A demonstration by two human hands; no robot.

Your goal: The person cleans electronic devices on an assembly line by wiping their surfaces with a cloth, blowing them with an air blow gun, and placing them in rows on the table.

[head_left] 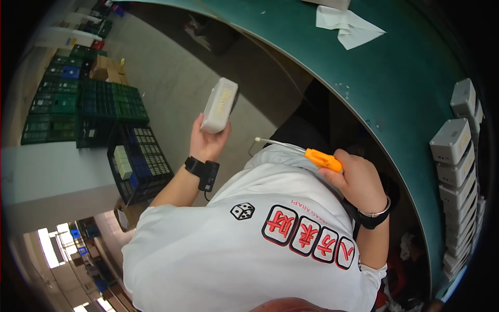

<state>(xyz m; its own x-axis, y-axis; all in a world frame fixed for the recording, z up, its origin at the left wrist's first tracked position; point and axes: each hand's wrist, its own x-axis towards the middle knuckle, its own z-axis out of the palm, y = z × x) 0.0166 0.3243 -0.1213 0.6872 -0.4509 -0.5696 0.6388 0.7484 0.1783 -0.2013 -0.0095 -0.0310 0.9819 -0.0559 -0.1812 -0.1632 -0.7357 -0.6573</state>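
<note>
My left hand [209, 140] is closed around the lower end of a white box [220, 105] with rounded corners and yellowish lettering on its side. The box is tilted, its far end pointing up and away. To the right, my right hand [358, 177] grips the orange handle [323, 160] of a tool. Its thin metal rod [283, 145] reaches left and ends in a small pale tip, below and to the right of the box and apart from it. The fingertips under the box and some fingers around the handle are hidden.
A green table [384, 93] curves along the right, bearing a crumpled white cloth [347, 26] and stacked white boxes [451, 141] at its far right. Green crates [99, 104] stand on the floor at left. Nearer is a black crate [140, 161] holding pale items.
</note>
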